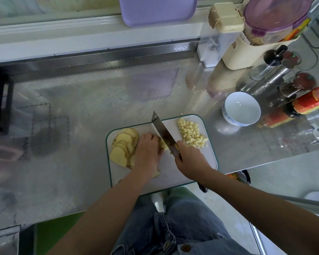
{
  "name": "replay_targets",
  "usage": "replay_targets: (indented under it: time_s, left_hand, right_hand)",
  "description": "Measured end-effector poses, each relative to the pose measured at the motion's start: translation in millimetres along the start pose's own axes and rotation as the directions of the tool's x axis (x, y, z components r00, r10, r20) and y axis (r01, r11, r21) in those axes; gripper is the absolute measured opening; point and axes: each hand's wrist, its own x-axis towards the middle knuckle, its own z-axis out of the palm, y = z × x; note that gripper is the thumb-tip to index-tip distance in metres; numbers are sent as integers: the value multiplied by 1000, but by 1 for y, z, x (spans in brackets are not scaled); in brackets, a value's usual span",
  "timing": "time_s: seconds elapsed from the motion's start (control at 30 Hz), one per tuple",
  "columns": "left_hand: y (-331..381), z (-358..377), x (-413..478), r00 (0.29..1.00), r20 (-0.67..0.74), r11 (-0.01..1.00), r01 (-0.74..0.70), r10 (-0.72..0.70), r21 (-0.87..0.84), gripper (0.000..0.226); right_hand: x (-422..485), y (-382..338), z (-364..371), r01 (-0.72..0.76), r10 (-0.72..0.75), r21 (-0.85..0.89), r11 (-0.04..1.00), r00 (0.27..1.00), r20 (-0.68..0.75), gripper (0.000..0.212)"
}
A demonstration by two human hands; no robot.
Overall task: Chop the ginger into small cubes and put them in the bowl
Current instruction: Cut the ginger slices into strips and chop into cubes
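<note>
On the white, green-rimmed cutting board [208, 153], the left hand [148, 150] has its fingers [151, 138] curled together, clamped on pale ginger strips [163, 145] that lie against the flat steel knife [163, 131]. The right hand [190, 159] has its fingers wrapped round the handle. Thin oval ginger slices [123, 146] fan over the board's left part and small matte cubes [191, 133] are heaped at its far right; a round white bowl [241, 109] stands beyond that corner on the shiny surface [81, 107].

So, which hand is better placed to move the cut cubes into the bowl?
Probably the right hand: it grips the knife and lies beside the cube pile, on the side of the bowl. The left hand holds ginger strips, farther from it.
</note>
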Motion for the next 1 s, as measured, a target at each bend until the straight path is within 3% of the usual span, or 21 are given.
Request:
replay_targets:
  time_s: [0.4, 0.67, 1.0]
  left_hand:
    - [0, -2, 3, 1000, 23, 999, -1, 2, -34, 27]
    - [-2, -5, -1, 999, 18, 996, 26, -28, 82, 24]
    - [0, -6, 2, 998, 15, 991, 61, -63, 117, 24]
  right_hand:
    - [0, -3, 19, -52, 52, -16, 998, 999, -15, 13]
    - [-3, 2, 3, 39, -37, 32, 999, 997, -69, 10]
    - [-1, -4, 6, 2, -1, -49, 999, 1000, 19, 16]
